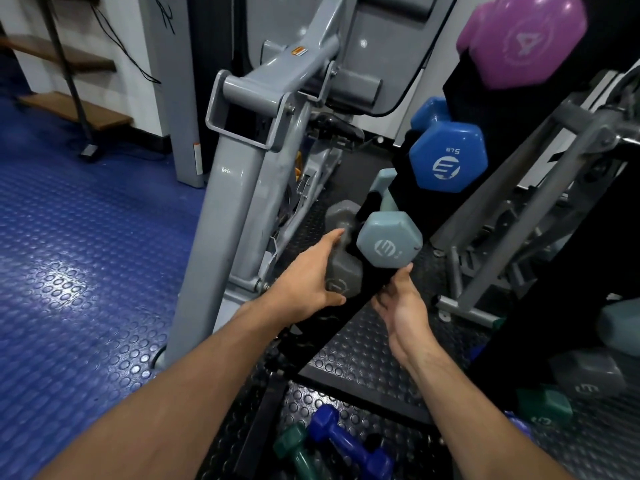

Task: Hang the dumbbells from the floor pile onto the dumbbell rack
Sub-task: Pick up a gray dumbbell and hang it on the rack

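My left hand grips a dark grey dumbbell at the low left side of the black dumbbell rack. Just right of it a pale grey-blue dumbbell rests on the rack. My right hand is under that one, fingers apart, touching the rack's black upright. Higher on the rack sit a blue 5 lb dumbbell and a purple dumbbell. On the floor near me lie a dark blue dumbbell and a green dumbbell.
A grey exercise machine stands close on the left of the rack. Another metal frame rises at the right. More dumbbells, grey and green, sit low at the right. Blue studded flooring spreads to the left.
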